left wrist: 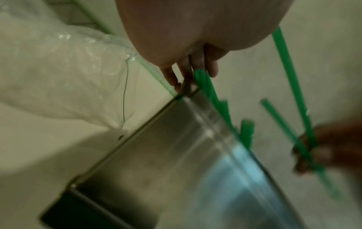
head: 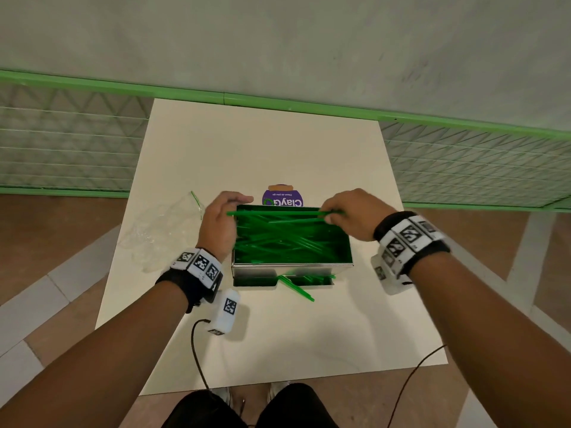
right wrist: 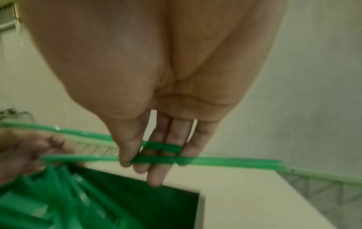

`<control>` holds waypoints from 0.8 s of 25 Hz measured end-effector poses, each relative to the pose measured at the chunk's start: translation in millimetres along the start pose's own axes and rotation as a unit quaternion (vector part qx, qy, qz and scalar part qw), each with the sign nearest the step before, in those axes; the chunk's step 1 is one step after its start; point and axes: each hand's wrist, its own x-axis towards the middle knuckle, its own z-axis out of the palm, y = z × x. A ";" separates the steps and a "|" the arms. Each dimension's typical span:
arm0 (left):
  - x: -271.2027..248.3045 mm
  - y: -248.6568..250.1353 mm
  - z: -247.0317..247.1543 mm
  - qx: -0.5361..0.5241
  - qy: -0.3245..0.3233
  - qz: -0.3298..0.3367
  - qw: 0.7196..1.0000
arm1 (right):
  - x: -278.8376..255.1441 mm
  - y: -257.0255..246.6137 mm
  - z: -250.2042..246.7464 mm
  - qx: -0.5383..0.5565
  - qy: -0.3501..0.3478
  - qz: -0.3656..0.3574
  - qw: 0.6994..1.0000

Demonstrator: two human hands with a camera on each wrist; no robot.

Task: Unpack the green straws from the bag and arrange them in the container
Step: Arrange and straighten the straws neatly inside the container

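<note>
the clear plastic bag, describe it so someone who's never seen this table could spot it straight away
Start at the cream table and find the shiny metal container full of green straws near its middle. The plastic bag lies crumpled on the tabletop just left of it, beyond the left hand. It is the only see-through, colourless thing there, with a thin green strip along its mouth.

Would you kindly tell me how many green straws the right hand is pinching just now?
2. One green straw and a second beside it cross the right hand above the container, reaching toward the left hand; fingers may hide more.
</note>
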 end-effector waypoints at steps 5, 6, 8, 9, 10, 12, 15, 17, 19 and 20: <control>0.2 22.4 -7.2 -0.085 0.008 -0.053 0.995 | 32.4 -2.3 63.9 -0.068 -0.011 0.035 0.997; -3.0 19.5 -4.9 -0.007 -0.008 -0.030 0.999 | 33.6 -0.9 68.3 -0.078 0.002 0.037 0.996; -7.1 5.9 2.9 0.148 -0.026 0.029 0.988 | 32.9 0.8 72.2 -0.035 0.016 0.012 0.999; -8.5 2.1 8.1 0.185 -0.025 0.064 0.980 | 31.1 0.9 72.6 -0.011 0.003 -0.003 1.000; -8.4 -1.8 11.9 0.201 -0.014 0.090 0.975 | 29.9 0.9 73.1 -0.002 -0.014 -0.020 1.000; -7.1 -0.6 15.5 0.191 0.024 0.085 0.978 | 29.9 -1.5 72.6 -0.019 -0.030 -0.052 0.998; 0.7 6.6 8.2 0.104 0.074 0.022 0.992 | 36.9 -9.9 74.0 -0.034 -0.007 -0.104 0.994; 5.5 8.3 1.8 0.085 0.069 0.019 0.994 | 42.9 -12.3 70.9 -0.098 0.003 -0.110 0.989; 2.9 7.1 1.2 0.107 0.021 0.013 0.994 | 42.9 -8.7 67.4 -0.128 0.019 -0.090 0.987; -1.0 4.4 4.8 0.135 -0.018 0.010 0.991 | 40.0 -6.0 66.7 -0.116 0.029 -0.081 0.990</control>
